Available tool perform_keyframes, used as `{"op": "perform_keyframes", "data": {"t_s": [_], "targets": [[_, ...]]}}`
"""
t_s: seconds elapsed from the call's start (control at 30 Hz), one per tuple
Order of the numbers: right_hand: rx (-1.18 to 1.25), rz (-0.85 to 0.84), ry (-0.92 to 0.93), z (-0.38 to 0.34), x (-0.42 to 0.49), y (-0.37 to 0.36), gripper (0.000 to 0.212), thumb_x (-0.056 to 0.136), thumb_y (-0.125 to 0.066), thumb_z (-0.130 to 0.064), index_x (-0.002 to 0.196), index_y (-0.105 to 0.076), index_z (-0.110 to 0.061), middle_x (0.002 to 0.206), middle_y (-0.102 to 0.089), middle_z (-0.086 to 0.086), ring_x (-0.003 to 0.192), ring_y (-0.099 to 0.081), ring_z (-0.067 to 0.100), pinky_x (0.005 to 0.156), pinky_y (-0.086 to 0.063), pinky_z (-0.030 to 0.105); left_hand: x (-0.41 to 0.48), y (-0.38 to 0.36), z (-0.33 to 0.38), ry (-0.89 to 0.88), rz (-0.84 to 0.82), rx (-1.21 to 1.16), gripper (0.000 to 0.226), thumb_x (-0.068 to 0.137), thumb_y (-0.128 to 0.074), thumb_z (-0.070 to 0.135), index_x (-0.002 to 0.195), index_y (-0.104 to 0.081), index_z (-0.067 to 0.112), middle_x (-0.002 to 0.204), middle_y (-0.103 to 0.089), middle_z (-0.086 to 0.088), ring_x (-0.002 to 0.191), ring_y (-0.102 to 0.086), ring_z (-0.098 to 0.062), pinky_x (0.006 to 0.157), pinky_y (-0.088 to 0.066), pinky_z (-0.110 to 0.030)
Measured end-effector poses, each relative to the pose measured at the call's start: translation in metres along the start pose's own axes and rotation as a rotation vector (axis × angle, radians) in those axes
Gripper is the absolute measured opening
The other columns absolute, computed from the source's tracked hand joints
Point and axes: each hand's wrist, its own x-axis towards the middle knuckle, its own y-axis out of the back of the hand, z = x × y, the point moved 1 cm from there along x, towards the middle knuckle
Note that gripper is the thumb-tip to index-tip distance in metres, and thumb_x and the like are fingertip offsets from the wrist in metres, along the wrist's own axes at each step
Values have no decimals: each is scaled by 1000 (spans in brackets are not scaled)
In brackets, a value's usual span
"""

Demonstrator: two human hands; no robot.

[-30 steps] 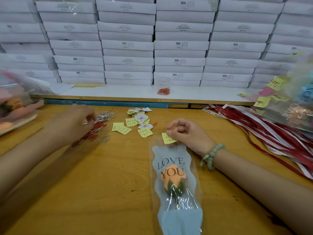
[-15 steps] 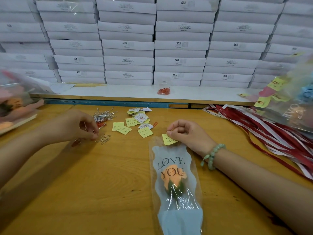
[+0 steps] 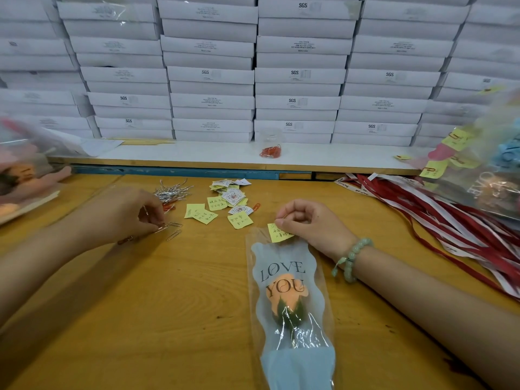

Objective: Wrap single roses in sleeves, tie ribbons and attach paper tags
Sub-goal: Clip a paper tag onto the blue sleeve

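An orange rose (image 3: 285,289) lies in a clear sleeve (image 3: 289,311) printed "LOVE YOU" on the wooden table (image 3: 168,319), bloom pointing away from me. My right hand (image 3: 309,223) pinches a yellow paper tag (image 3: 277,234) against the sleeve's top edge. To the left, my left hand (image 3: 126,212) has its fingertips down on loose silver paper clips (image 3: 168,229) and pinches one of them. More yellow and white tags (image 3: 225,204) are scattered between the two hands. A pile of silver clips (image 3: 173,191) lies just beyond the left hand.
Red and white ribbons (image 3: 450,220) spread over the table's right side. Bagged finished roses sit at the far right (image 3: 495,175) and far left (image 3: 19,164). Stacked white boxes (image 3: 253,74) wall off the back, behind a shelf with a cup of red clips (image 3: 270,149).
My left hand has drawn back from the clip pile toward me and now picks at the loose clips nearer the table's front. The right hand and tag have stayed put.
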Motion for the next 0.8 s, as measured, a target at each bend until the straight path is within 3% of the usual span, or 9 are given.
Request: {"op": "perform_keyframes", "data": {"t_s": [0.17, 0.33, 0.57, 0.73, 0.8], "targets": [[-3, -8, -5, 0, 0, 0, 6, 86, -68, -9, 84, -66, -14, 69, -63, 1, 58, -58, -2, 60, -45, 8, 0, 0, -1, -41, -14, 152, 22, 82, -69, 16, 87, -66, 37, 73, -63, 18, 70, -56, 2, 62, -50, -24], [-12, -9, -5, -1, 0, 0, 5, 86, -68, -9, 85, -66, -13, 69, -63, 0, 60, -58, 0, 62, -46, 9, 0, -1, -3, -56, 40, 127, 18, 83, -71, 19, 87, -66, 35, 83, -58, 20, 78, -54, -1, 70, -50, -28], [-9, -8, -6, -2, -1, -1, 4, 86, -67, -8, 86, -66, -11, 71, -62, 3, 64, -55, 7, 63, -47, 9, 4, -4, -2, -119, 1, 276, 12, 88, -68, 34, 95, -68, 44, 82, -48, 28, 83, -51, 0, 68, -42, -19], [-9, -8, -6, -1, -1, -1, 4, 86, -68, -8, 85, -66, -12, 71, -63, 1, 62, -57, 3, 63, -47, 9, 3, -9, 0, -99, 52, 341, 8, 88, -66, 34, 92, -64, 41, 90, -58, 23, 84, -56, -1, 59, -36, -15], [-10, -9, -4, -1, -1, -1, 6, 86, -68, -8, 84, -66, -13, 69, -63, -1, 61, -57, 2, 63, -47, 9, 3, -12, 1, -81, 44, 304, 8, 89, -64, 30, 90, -60, 37, 90, -58, 19, 81, -55, -4, 63, -43, -19]]}}
